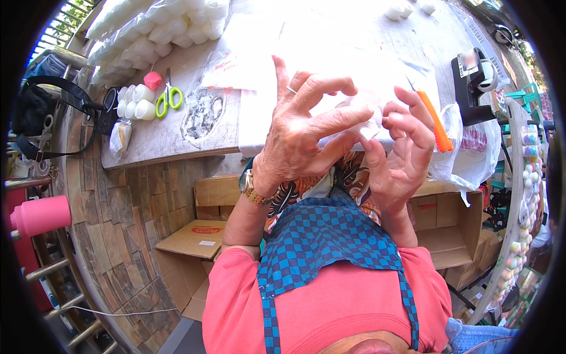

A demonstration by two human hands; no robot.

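Above the near edge of the table, both hands meet at a small crumpled white piece [369,128], thin like film or paper; its exact kind is hard to make out in the glare. My left hand [306,121] pinches it between thumb and forefinger, the other fingers raised. From the other side, the thumb and bent fingers of my right hand [404,138] close on its edge. White sheeting [253,121] lies beneath on the table. Just right of my right hand is an orange utility knife [439,127]. Green-handled scissors [169,100] lie farther left.
White rolls in clear wrapping [153,35] are stacked at the far left; a smaller pack of rolls [135,101] sits nearer. A black tape dispenser [471,88] and a clear plastic bag [463,156] are at the right. Cardboard boxes [197,239] stand under the table.
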